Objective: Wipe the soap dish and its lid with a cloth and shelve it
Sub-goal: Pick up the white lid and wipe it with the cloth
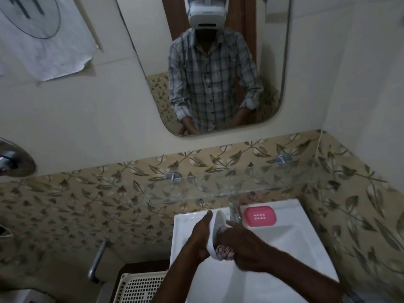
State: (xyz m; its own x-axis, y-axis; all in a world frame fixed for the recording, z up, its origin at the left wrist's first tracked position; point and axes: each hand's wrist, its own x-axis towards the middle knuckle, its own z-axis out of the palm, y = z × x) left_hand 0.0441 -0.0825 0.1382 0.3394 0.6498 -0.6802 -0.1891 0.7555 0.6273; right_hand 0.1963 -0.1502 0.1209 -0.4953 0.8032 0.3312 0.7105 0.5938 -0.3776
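White lid (pixel 215 228) in left hand (pixel 202 235); right hand (pixel 242 243) presses cloth (pixel 225 250) inside.

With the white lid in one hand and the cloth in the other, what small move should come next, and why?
Probably keep rubbing the cloth along the inside of the lid. The left hand holds the lid on edge over the sink, the right hand presses the cloth into it, and the pink dish waits by the tap, not yet on the glass shelf.

Dimly lit, soft and grainy throughout; faint sheen on the white ceramic washbasin (pixel 290 241); strongly bowed at wide-angle edges.
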